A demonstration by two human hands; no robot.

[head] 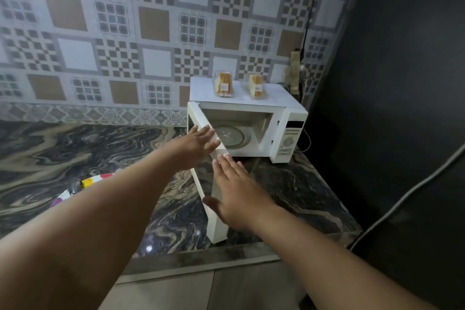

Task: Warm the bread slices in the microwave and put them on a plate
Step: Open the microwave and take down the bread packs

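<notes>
A white microwave [289, 133] stands at the back right of the marble counter. Its door [216, 224] is swung wide open toward me, and the glass turntable [230, 136] inside is bare. Two clear packs of bread slices [223, 84] [256, 87] stand on the microwave's top. My left hand [197, 145] is flat with straight fingers against the door's upper edge. My right hand [235, 199] lies flat with straight fingers on the door's inner face, lower down. A plate [88, 182] with coloured dots shows at the left, mostly hidden behind my left forearm.
The dark swirled marble counter [100, 148] runs left from the microwave to a patterned tile wall [151, 33]. A dark wall [402, 83] closes the right side, with a grey cable [402, 199] running down it. The counter's front edge is near my forearms.
</notes>
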